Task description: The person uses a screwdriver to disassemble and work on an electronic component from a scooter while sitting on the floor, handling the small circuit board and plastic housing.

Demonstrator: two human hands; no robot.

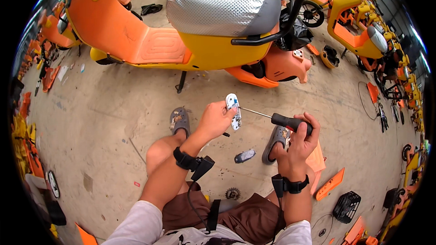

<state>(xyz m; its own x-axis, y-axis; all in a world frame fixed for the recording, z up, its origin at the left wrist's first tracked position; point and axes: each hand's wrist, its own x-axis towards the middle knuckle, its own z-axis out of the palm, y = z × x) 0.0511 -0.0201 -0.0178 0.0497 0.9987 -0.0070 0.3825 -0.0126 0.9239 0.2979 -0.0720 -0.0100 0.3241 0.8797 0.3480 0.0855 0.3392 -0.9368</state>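
white oval part (233, 110) in left hand (215, 120), screwdriver (281, 120) in right hand (302, 138)

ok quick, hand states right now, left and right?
Left hand: closed on a small white oblong part.
Right hand: closed on the black-handled screwdriver, its tip at that part.

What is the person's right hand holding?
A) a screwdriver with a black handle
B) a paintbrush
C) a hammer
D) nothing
A: the right hand grips a screwdriver with a black handle, its thin metal shaft pointing at the small white oblong part held in the left hand.
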